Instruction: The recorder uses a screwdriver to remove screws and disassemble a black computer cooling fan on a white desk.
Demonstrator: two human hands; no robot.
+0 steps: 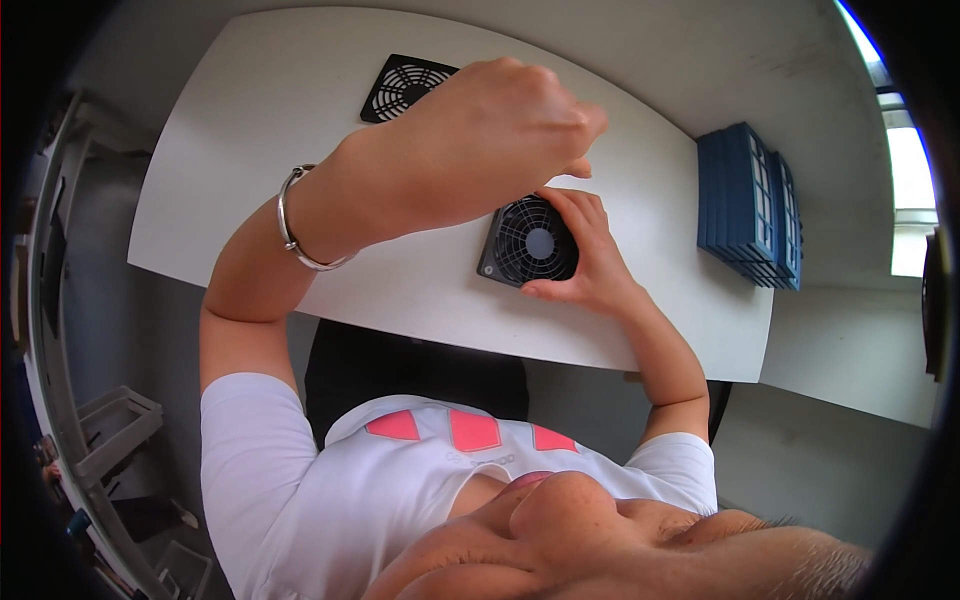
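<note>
A square black cooling fan [538,243] with a round grey hub and a ringed grille lies on the white table [250,130]. My right hand [600,255] grips it from the right, thumb at the near edge and fingers at the far edge. Above the fan, my left hand [510,125] is raised and closed, its back toward me. Whatever its fingers may hold is hidden. A silver bangle [285,215] circles that wrist. Farther back, partly covered by the left hand, lies a flat black fan guard [405,88] with curved slots.
Several blue slotted frames [740,200] stand packed together at the table's right end, by the wall. A shelf rack [60,330] with a white tray [118,430] runs along the left side. A black seat [410,375] shows under the near table edge.
</note>
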